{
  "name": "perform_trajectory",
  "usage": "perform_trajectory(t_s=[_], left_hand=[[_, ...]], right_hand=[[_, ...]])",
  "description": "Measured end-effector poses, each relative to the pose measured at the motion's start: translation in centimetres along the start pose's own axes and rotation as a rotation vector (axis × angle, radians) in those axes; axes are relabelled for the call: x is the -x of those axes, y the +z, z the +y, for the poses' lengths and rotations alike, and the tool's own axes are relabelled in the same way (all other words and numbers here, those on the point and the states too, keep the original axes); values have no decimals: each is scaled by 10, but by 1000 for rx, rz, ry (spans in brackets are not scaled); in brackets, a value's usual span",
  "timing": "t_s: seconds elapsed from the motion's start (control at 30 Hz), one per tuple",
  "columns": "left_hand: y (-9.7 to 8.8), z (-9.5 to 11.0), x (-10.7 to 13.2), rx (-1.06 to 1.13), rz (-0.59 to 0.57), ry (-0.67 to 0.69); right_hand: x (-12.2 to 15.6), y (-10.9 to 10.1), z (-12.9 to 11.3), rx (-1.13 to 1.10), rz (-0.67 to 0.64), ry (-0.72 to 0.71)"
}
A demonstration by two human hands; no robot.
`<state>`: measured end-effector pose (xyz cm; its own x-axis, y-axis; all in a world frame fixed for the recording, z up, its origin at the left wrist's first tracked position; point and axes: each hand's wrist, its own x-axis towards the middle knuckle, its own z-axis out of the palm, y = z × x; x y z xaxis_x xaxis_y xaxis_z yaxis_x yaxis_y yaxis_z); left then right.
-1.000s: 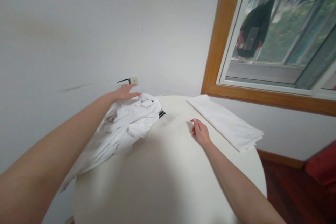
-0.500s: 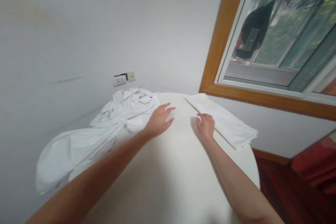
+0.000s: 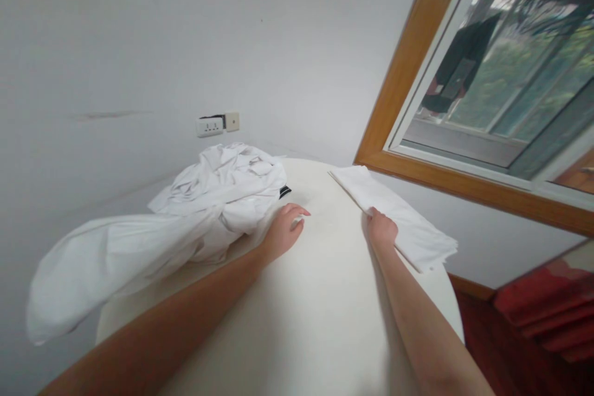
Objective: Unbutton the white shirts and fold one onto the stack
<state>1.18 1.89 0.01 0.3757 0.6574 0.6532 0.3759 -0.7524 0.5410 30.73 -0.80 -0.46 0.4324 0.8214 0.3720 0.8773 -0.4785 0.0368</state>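
Observation:
A folded stack of white cloth [image 3: 408,216] lies at the right side of the round white table [image 3: 320,303]. My right hand [image 3: 383,230] is closed at the stack's near left edge, its thumb and fingers pinching that edge. My left hand [image 3: 283,234] hovers low over the middle of the table, fingers curved and apart, holding nothing. Just left of it is a rumpled heap of white cloth [image 3: 223,182], part of which hangs over the table's left edge. A small black striped piece [image 3: 284,192] shows at the heap's right side.
Behind the table rises a white wall [image 3: 297,74] with a power socket [image 3: 210,127] on it. A wood-framed window [image 3: 399,68] stands at the right. Red fabric [image 3: 552,303] hangs above the dark wooden floor [image 3: 492,346] at lower right.
My right hand has moved right onto the folded cloth's edge and closed. My left hand has drawn slightly nearer to me. The black striped piece by the heap now shows more.

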Motion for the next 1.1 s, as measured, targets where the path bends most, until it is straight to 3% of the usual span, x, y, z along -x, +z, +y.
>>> perform_trajectory(t_s=[0.1, 0.23, 0.47, 0.63, 0.8, 0.97, 1.1], left_hand=[[1, -4, 1, 18, 8, -43], [0, -3, 1, 30, -3, -77], [0, -2, 1, 23, -8, -86], [3, -5, 2, 20, -8, -87], [4, -6, 2, 28, -4, -77], [7, -9, 2, 42, 3, -69], [5, -5, 1, 32, 21, -64]], right_hand=[[-11, -5, -5, 51, -102, -74], [-26, -3, -20, 111, -83, -185], [-30, -1, -44, 141, -28, -149], [-29, 0, -24, 117, 147, -250], [-41, 0, -5, -49, 195, -183], [-49, -23, 9, -198, 230, -188], [-33, -43, 22, -359, 292, -218]])
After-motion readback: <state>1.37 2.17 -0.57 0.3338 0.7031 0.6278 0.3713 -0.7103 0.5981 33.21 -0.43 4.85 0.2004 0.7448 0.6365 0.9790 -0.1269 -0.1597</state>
